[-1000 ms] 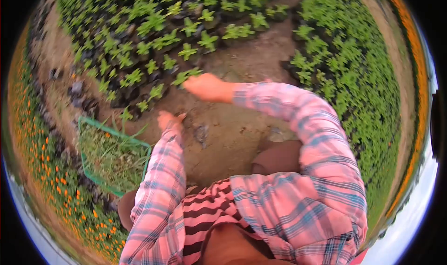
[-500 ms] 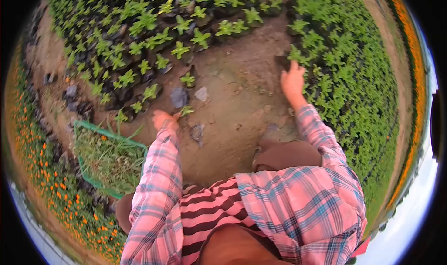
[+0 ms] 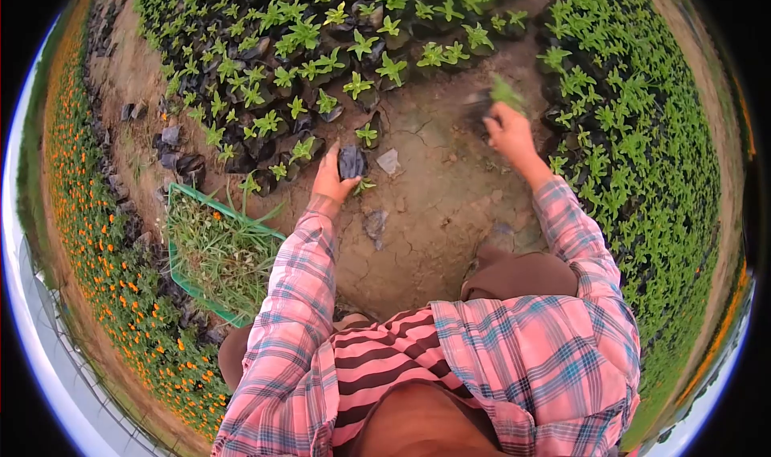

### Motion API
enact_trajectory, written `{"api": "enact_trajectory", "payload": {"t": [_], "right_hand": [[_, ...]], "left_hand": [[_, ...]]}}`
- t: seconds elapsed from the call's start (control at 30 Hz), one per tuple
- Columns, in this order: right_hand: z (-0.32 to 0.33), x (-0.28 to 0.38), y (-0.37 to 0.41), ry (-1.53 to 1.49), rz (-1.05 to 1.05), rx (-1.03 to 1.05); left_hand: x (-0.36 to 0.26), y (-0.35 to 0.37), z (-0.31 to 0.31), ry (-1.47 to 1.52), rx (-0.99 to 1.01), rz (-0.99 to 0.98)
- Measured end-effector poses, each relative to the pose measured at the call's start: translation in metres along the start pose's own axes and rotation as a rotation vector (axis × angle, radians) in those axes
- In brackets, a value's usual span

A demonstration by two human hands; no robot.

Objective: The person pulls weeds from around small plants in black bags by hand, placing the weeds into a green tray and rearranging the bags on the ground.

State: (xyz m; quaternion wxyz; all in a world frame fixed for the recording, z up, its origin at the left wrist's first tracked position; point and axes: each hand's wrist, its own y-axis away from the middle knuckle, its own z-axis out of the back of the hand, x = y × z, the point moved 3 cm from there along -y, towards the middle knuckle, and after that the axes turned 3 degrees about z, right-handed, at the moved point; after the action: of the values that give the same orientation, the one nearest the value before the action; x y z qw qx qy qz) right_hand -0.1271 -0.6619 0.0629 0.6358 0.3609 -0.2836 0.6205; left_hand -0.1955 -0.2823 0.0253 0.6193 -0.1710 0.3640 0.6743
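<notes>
R hand (image 3: pixel 510 134) w/ blurred seedling (image 3: pixel 505 95)

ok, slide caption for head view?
Right hand holds a blurred seedling, left hand at a dark bag, over bare soil.

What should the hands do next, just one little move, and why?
Perhaps the right hand should bring its blurred seedling over to the left hand. The seedling is away from the dense plants on the right, and the left hand is at a dark bag near the edge of the other seedlings, so it might help steady it there.
</notes>
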Motion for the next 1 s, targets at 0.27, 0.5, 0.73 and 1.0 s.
{"api": "enact_trajectory", "payload": {"t": [0.27, 0.5, 0.73, 1.0], "right_hand": [[-0.087, 0.083, -0.029, 0.489, 0.72, 0.34], [-0.075, 0.052, -0.003, 0.358, 0.557, 0.246], [0.031, -0.051, 0.018, 0.619, 0.034, -0.416], [0.073, -0.086, 0.003, 0.571, -0.209, -0.393]], "left_hand": [[0.019, -0.01, -0.009, 0.072, -0.091, 0.121], [0.039, -0.01, -0.04, 1.412, -0.143, 0.821], [0.041, -0.033, -0.052, 1.716, -0.219, 0.909], [-0.007, 0.006, -0.042, 0.718, -0.461, 0.68]]}}
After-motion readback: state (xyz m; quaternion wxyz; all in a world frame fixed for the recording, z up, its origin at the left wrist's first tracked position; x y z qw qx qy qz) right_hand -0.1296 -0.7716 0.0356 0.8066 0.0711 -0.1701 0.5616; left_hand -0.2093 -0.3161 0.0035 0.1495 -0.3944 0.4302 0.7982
